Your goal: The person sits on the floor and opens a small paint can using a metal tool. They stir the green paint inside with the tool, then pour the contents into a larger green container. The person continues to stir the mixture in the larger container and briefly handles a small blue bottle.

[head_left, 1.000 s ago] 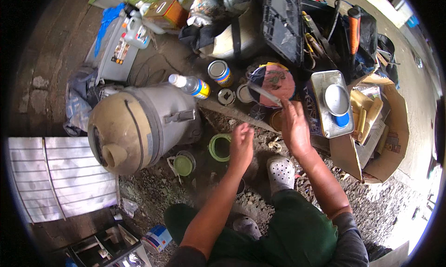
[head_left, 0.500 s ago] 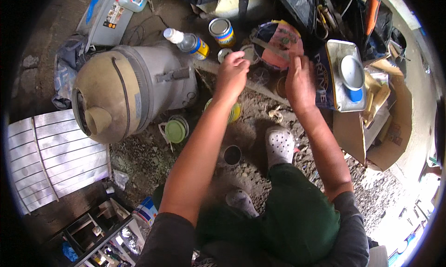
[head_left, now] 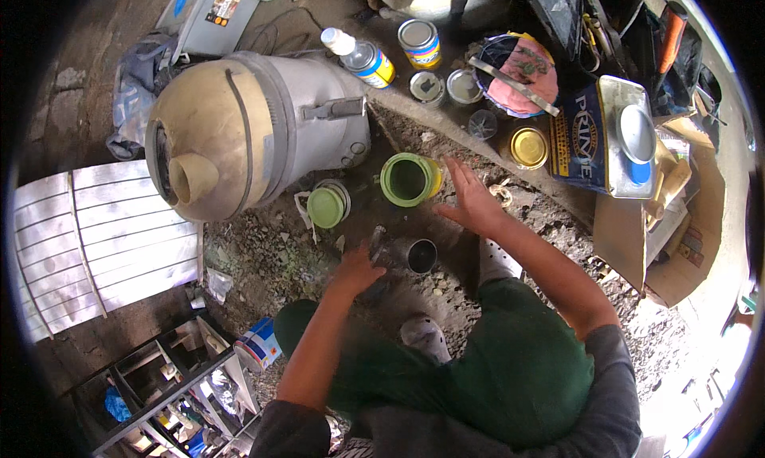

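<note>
My left hand [head_left: 355, 272] hangs open with spread fingers beside a dark round metal cup [head_left: 421, 256], which has a metallic fitting at its left. No object shows in its grasp. My right hand [head_left: 472, 200] is also open and empty, fingers apart, just right of a can with a green-smeared rim [head_left: 409, 179]. That can stands upright without a lid, its inside dark green. Left of it is a smaller container with a pale green top [head_left: 326, 208]. A flat stick [head_left: 514, 85] lies across a round container holding pink material [head_left: 532, 74].
A large canister vacuum [head_left: 239, 139] lies on the left. Beyond are a white-capped bottle [head_left: 368, 63], a closed can [head_left: 419, 44], small round tins [head_left: 464, 86] and a gold-topped can [head_left: 528, 147]. A rectangular tin [head_left: 602, 135] and a cardboard box [head_left: 677, 243] stand right.
Both hands have drawn back toward me from the far tins and pink container. My left hand is now by the dark cup, my right by the green-rimmed can. The view has shifted slightly.
</note>
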Available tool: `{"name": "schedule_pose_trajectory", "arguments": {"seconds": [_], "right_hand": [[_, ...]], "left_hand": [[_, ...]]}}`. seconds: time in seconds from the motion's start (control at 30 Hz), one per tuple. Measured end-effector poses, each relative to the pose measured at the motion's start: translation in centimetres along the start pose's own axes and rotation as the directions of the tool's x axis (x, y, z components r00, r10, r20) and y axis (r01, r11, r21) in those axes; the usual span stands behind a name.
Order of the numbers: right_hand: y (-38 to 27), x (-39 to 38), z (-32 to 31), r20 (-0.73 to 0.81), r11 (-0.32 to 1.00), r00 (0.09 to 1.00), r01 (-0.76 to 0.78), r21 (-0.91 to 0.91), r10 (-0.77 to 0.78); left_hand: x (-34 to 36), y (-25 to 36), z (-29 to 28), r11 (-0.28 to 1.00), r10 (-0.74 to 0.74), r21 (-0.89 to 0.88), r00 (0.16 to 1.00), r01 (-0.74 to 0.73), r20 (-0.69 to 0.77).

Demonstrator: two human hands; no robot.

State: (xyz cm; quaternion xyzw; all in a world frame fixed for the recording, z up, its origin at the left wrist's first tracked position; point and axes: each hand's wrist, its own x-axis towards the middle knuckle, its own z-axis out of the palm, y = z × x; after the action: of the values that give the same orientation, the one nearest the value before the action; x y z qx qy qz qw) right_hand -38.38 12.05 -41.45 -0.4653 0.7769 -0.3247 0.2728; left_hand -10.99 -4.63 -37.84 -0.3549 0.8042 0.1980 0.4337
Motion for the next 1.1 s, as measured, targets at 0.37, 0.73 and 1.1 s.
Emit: {"name": "schedule_pose_trajectory", "arguments": {"seconds": [0.37, 0.73, 1.1], "right_hand": [[1.2, 5.6, 5.5, -0.023, 0.968, 0.984, 0.181, 0.176, -0.179], [-3.2, 3.7, 2.1, 0.126, 0.916, 0.963, 0.178, 0.361, -0.237], [-5.6, -2.0, -3.7, -0.047, 0.980, 0.990, 0.140, 0.141, -0.135]], "left_hand": [[0.9, -2.5, 2.9, 0.991, -0.002, -0.137, 1.000, 0.001, -0.003], [-9.1, -2.6, -5.1, 0.799, 0.054, -0.577, 0.975, -0.170, -0.213], [-8.3, -7.6, -4.6, 0.740, -0.151, -0.662, 0.931, -0.117, -0.333]]}}
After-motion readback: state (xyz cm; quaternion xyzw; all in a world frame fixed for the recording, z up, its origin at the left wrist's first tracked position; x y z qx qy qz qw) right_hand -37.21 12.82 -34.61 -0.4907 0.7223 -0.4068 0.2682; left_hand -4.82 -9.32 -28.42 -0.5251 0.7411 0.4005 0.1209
